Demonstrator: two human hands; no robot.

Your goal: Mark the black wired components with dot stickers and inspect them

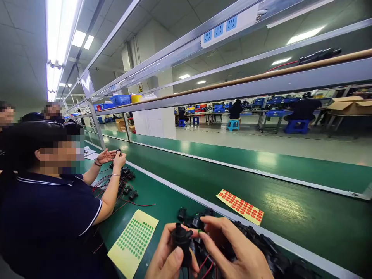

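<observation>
1. Take my hands as the middle of a clock, with twelve straight ahead. My left hand point(167, 257) is wrapped around a black part point(180, 242) and holds it up, narrow end on top.
2. My right hand point(232, 244) is just beside it, at three o'clock. Its thumb and first finger pinch a tiny green dot point(200, 231) next to the black part – I can't tell if the two touch.
3. Under my hands hang thin red wires point(206, 265).
4. At nine o'clock, a pale sheet with rows of green dots point(135, 238) lies on the green table point(162, 198).
5. Just past my fingers, at twelve, sit more black parts point(197, 221). A big dark heap point(267, 248) lies at three.
6. At two o'clock, over the pale rail point(192, 196), a sheet of red dots point(241, 206) lies on a long green band point(203, 180).
7. Between nine and ten, a co-worker in a dark shirt point(58, 217) holds up a small black piece point(118, 152). A wiry pile point(124, 178) lies by their arms.
8. Farther off, a long shelf point(261, 79) runs across, with a blue basket point(120, 100) at eleven.
9. Way back at one o'clock, a person point(235, 110) sits on a blue stool point(233, 124).
</observation>
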